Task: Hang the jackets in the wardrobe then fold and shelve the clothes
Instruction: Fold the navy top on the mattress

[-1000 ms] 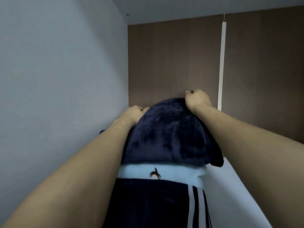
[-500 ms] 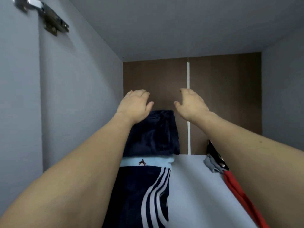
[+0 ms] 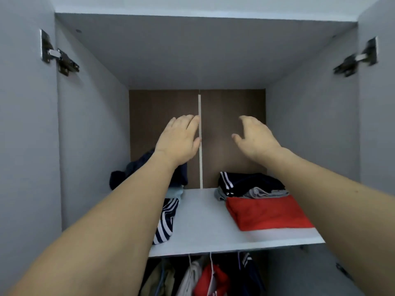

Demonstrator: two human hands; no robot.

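Both my hands have pulled back off the navy pile (image 3: pixel 147 169) since a second ago, and the view now takes in the whole shelf (image 3: pixel 205 227). My left hand (image 3: pixel 178 142) and right hand (image 3: pixel 254 137) hover above it with fingers loose, holding nothing. Navy pile sits at shelf's left atop light blue and striped clothes (image 3: pixel 165 223), red fold (image 3: pixel 267 212) and dark striped pile (image 3: pixel 250 183) on the right, jackets (image 3: pixel 209 278) hanging below.
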